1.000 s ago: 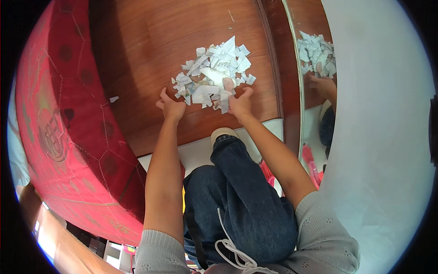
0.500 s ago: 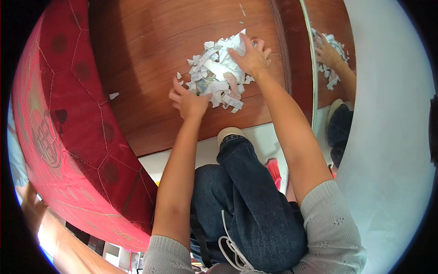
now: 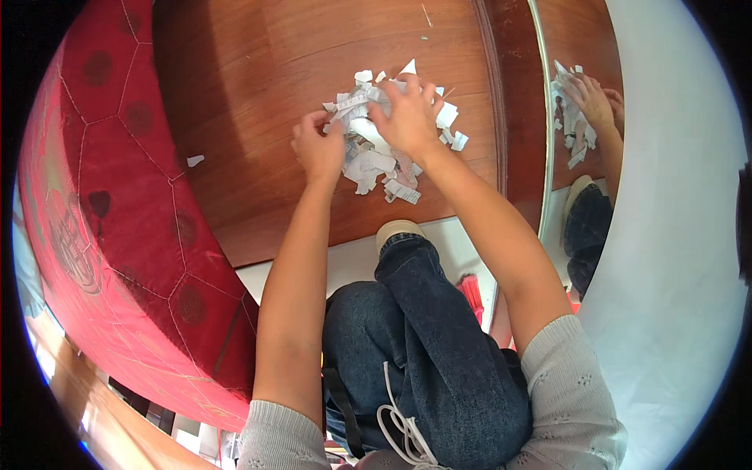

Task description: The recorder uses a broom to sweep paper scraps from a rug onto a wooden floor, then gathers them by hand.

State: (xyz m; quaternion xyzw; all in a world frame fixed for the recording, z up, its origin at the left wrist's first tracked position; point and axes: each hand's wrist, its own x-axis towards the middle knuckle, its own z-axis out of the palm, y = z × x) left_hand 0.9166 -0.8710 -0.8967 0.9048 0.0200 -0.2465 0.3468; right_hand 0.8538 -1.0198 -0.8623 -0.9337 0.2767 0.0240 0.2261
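A loose pile of torn white paper scraps lies on a reddish-brown wooden surface, with a few printed and pinkish pieces among them. At the pile's left edge my left hand is cupped, its fingers bent and thumb apart, touching the scraps. Over the upper right of the pile, my right hand has its fingers spread and slightly curled, blurred at the tips. Scraps beneath its palm are partly hidden. Several pieces lie loose to the right of that hand.
A red quilted cushion or mattress side borders the left. On the right, a mirror reflects hands and scraps beside a pale panel. One stray scrap lies far left. My shoe is by the wood's near edge.
My right hand has come left and down over the pile, and my left hand has moved slightly up and right. The hands are closer together; some scraps now lie right of my right hand.
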